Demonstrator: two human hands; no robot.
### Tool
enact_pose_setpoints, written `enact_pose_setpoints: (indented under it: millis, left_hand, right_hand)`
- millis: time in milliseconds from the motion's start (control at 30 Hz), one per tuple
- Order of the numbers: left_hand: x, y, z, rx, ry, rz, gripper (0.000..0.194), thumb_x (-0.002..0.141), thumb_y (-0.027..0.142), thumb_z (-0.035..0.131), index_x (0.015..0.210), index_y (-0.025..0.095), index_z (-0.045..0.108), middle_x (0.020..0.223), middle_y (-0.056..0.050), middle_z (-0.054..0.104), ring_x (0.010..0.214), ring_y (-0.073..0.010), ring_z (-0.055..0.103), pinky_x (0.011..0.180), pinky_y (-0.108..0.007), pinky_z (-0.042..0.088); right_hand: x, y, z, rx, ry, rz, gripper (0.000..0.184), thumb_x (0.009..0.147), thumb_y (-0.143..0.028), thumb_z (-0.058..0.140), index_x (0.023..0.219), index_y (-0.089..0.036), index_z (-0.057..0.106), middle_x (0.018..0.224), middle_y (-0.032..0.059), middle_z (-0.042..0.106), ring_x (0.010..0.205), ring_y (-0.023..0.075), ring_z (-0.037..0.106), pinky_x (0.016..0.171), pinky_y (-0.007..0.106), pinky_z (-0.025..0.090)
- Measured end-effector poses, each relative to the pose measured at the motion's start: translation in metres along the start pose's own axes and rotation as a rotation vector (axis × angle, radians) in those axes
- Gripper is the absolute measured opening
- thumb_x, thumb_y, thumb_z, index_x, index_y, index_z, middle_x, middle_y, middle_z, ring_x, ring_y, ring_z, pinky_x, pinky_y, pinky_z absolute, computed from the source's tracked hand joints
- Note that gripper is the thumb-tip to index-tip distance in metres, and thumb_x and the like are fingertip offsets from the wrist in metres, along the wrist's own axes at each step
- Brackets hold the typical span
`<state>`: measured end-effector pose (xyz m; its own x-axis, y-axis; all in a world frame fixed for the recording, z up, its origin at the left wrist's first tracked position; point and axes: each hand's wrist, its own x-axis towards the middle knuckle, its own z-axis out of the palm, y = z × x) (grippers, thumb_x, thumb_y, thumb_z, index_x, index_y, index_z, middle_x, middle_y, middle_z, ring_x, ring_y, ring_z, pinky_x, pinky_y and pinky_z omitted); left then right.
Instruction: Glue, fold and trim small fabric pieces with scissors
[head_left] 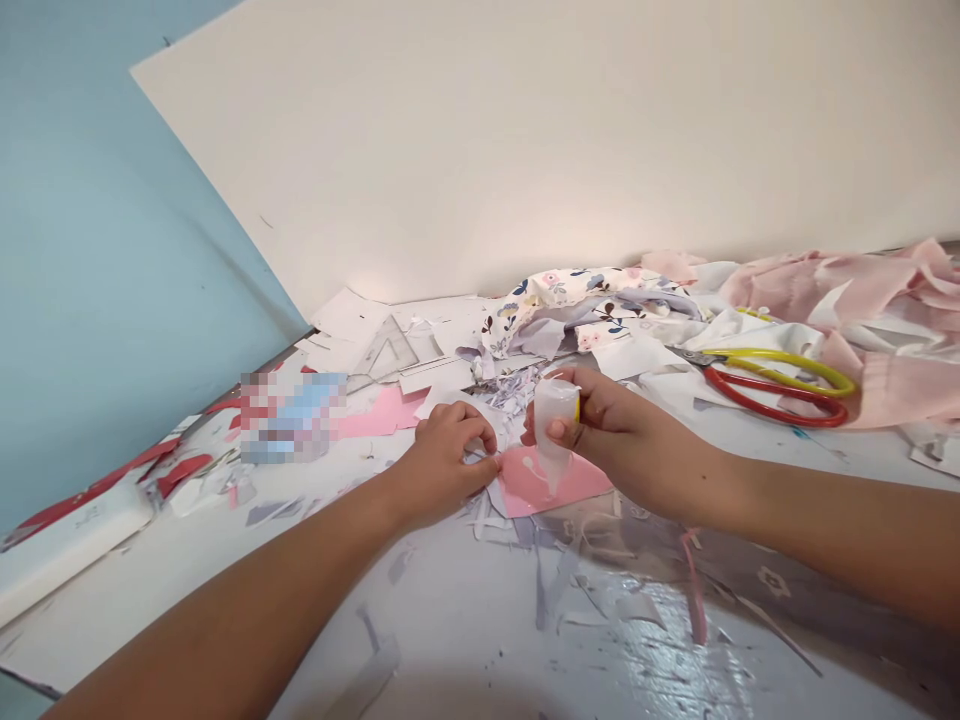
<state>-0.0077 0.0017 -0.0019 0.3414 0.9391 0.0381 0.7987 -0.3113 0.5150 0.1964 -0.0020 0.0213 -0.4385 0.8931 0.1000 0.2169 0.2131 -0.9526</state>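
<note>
My right hand (600, 420) is wrapped round a white squeeze glue bottle (553, 410), tipped with its nozzle down. The nozzle meets a small piece of pink paper (525, 495), where white streaks of glue show. My left hand (450, 450) pinches the left edge of this pink paper between thumb and fingers. Thin paper shreds (510, 390) lie in a heap just behind both hands. Some of the paper's right side is hidden behind my right hand.
Scissors (780, 385) with red and yellow handles lie at the right on white scraps. Behind are floral fabric (570, 290) and pink cloth (862, 290). A clear set square (386, 350) and pink scraps (382, 412) lie left. A large white board (562, 130) stands behind.
</note>
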Motion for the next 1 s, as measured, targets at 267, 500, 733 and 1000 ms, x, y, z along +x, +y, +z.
enact_pose_setpoints:
  millis: [267,500,733,1000]
  left_hand:
    - [0.0,0.0,0.0,0.003,0.003,0.0,0.011,0.075,0.034,0.049,0.077,0.024,0.055,0.102,-0.002,0.05,0.101,-0.0223,0.042,0.086,-0.039,0.037]
    - [0.001,-0.002,0.001,0.019,-0.003,0.0,0.011,0.074,0.032,0.049,0.077,0.024,0.056,0.103,-0.003,0.05,0.101,-0.0231,0.042,0.081,-0.037,0.039]
    - [0.001,-0.004,0.002,-0.017,-0.011,-0.009,0.011,0.075,0.033,0.049,0.076,0.024,0.054,0.103,-0.002,0.049,0.1,-0.0222,0.042,0.071,-0.032,0.042]
    - [0.002,-0.003,0.003,-0.032,-0.01,-0.022,0.008,0.075,0.032,0.049,0.076,0.025,0.053,0.102,-0.002,0.048,0.101,-0.0224,0.042,0.067,-0.031,0.042]
  right_hand:
    - [-0.002,-0.002,-0.004,-0.017,-0.018,0.006,0.012,0.085,-0.035,0.046,0.084,-0.023,0.044,0.079,-0.0007,0.057,0.073,0.0174,0.05,0.063,0.031,0.035]
    - [-0.005,0.003,-0.011,-0.014,-0.002,-0.021,0.012,0.085,-0.035,0.047,0.086,-0.022,0.045,0.08,-0.0001,0.058,0.073,0.0168,0.051,0.065,0.031,0.037]
    - [-0.01,0.002,-0.02,-0.116,0.049,0.019,0.016,0.084,-0.039,0.046,0.082,-0.023,0.046,0.077,0.0005,0.057,0.069,0.0176,0.051,0.06,0.031,0.038]
    - [-0.012,0.012,-0.031,-0.101,0.072,0.026,0.017,0.084,-0.04,0.047,0.085,-0.023,0.049,0.078,0.0015,0.06,0.07,0.0191,0.055,0.056,0.031,0.039]
